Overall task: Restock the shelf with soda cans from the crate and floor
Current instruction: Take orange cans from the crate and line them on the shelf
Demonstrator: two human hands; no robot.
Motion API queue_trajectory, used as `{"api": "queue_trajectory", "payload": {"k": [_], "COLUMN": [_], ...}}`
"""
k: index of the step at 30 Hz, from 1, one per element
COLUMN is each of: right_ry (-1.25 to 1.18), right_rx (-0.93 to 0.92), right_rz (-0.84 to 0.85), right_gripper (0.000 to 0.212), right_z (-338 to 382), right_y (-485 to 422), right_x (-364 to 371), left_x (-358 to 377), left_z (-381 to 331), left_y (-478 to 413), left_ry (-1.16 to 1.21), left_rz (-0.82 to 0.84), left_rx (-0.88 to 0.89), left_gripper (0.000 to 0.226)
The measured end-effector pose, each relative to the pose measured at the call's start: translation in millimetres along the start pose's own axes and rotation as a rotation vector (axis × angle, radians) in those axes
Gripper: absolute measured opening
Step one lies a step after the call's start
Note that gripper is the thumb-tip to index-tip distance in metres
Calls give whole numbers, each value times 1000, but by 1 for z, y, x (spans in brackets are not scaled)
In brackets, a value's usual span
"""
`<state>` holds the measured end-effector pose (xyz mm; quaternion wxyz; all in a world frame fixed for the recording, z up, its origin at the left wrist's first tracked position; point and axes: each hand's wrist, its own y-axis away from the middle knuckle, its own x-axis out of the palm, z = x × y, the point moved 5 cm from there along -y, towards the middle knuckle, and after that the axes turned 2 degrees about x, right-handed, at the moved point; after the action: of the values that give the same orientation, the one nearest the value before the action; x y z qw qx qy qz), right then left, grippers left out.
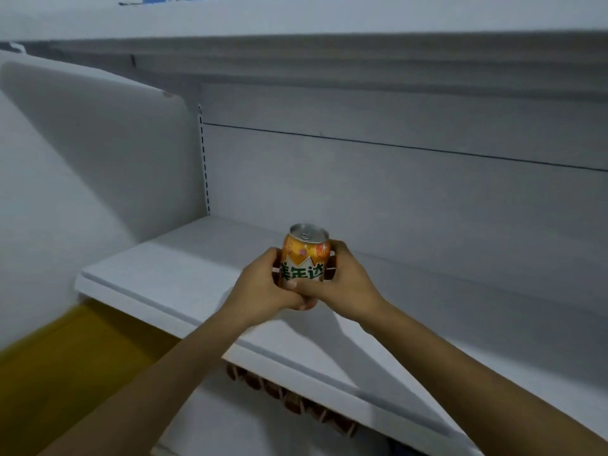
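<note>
Head view: both hands on one can above the shelf

Head camera looks forward and down at a white shelf unit. One orange can (306,253) is held upright in front of the body, over the front part of the middle shelf (171,268). Silver top with pull tab faces up and slightly toward the camera. Label shows green characters on a white band, orange-slice art above.

Left hand (266,287) wraps the can's left side; fingers curl round the lower half. Right hand (342,281) wraps the right side, thumb (302,286) lying across the lower front of the label. Both grips are clamped on the can, the hands touching each other below it. The can's base is hidden by the hands; cannot tell whether it rests on the shelf or is held just above it.

Shelf surface around the hands is bare white, with a raised lip along its front edge. Back panel (394,192) is pale grey with one dark horizontal seam; a slotted upright (204,159) runs down its left edge. Upper shelf (329,51) overhangs the space. End panel (98,143) closes the left side.

Below the shelf's front edge, a row of dark brown items (289,399) shows on the level beneath; too blurred to identify. Yellow floor (65,357) at lower left, motion-blurred. Both forearms enter from the bottom of frame, bare.
</note>
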<state>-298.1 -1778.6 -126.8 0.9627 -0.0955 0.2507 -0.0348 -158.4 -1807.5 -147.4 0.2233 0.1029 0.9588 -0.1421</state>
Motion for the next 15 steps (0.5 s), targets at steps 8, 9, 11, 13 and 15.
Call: {"api": "queue_trajectory", "payload": {"k": [8, 9, 11, 13, 15], "right_ry": [74, 93, 107, 109, 127], "right_rx": [188, 206, 245, 266, 272], "right_rz": [-167, -183, -221, -264, -295], "right_gripper": [66, 67, 69, 70, 68], "right_z": [-43, -48, -57, -64, -71], "right_y": [-127, -137, -155, -169, -177], "right_x": [23, 23, 22, 20, 18], "left_x": [-8, -6, 0, 5, 12], "left_z": [53, 57, 62, 68, 75], "left_y": [-137, -149, -169, -183, -193], "left_ry": [-108, -122, -89, -21, 6], "left_rz": [128, 152, 161, 144, 122], "left_rx": [35, 47, 70, 79, 69], "left_gripper": [49, 51, 60, 76, 77]}}
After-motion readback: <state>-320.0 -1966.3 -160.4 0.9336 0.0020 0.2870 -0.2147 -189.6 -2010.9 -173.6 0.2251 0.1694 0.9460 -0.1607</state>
